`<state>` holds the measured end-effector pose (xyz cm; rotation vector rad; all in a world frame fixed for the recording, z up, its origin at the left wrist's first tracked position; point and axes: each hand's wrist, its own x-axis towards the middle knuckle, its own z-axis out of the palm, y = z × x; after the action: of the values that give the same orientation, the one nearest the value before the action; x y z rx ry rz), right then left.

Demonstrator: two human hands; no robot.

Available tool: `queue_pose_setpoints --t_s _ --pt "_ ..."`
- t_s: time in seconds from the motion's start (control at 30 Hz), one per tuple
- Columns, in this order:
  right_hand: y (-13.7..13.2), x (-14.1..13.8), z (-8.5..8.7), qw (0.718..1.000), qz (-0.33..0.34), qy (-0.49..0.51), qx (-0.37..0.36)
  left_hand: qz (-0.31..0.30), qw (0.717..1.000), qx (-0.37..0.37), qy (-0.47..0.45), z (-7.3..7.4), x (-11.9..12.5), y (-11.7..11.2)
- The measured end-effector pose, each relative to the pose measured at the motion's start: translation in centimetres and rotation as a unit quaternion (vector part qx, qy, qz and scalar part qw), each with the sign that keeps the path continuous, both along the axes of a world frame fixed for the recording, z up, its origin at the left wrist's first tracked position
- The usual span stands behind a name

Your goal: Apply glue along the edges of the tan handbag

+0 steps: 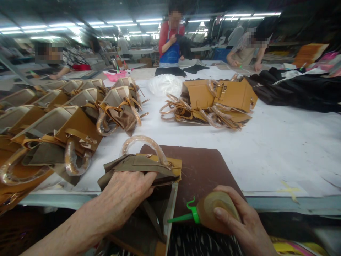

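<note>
A tan handbag (176, 167) with a brown fabric lining (138, 164) and a plastic-wrapped round handle (144, 139) lies before me at the table edge. My left hand (130, 188) grips the lining, its fingertips hidden in the fabric. In my right hand (239, 217) is a squeeze glue bottle (218, 209), tilted on its side. Its green nozzle (181, 217) points left, the tip at the pale edge (172, 202) of the bag's open side; whether they touch I cannot tell. Beneath the bag is a brown board (199, 167).
Rows of similar handbags (80, 131) fill the table's left side. More tan bags (213, 103) are stacked beyond the board, near a crumpled clear plastic bag (165, 84). Black material (298, 89) lies at the right. Across the table, several people work, one in a blue apron (170, 53).
</note>
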<state>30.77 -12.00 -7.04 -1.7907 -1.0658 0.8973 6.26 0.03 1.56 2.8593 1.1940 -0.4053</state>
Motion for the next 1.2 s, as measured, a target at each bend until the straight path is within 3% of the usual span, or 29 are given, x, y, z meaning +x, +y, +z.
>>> queue_pose_setpoints --t_s 0.2,0.4,0.67,0.87,1.2 --pt "-0.9 1.0 -0.9 0.998 0.067 -0.011 -0.012 0.002 1.0 -0.002 0.008 -0.2 -0.1 0.0" --pt "-1.9 0.5 -1.1 0.998 0.057 0.006 -0.002 -0.023 1.0 0.011 0.009 -0.1 -0.2 -0.1" --pt "-0.1 0.4 0.1 0.991 0.038 -0.119 0.049 -0.028 0.999 0.022 -0.003 -0.4 0.0 -0.1" --pt "1.5 0.4 0.0 0.981 0.043 -0.176 0.075 -0.028 0.999 0.018 0.008 -0.3 -0.1 -0.2" --pt "0.9 0.3 -0.2 0.967 0.039 -0.222 0.116 -0.034 0.999 0.034 -0.008 -0.4 0.0 -0.1"
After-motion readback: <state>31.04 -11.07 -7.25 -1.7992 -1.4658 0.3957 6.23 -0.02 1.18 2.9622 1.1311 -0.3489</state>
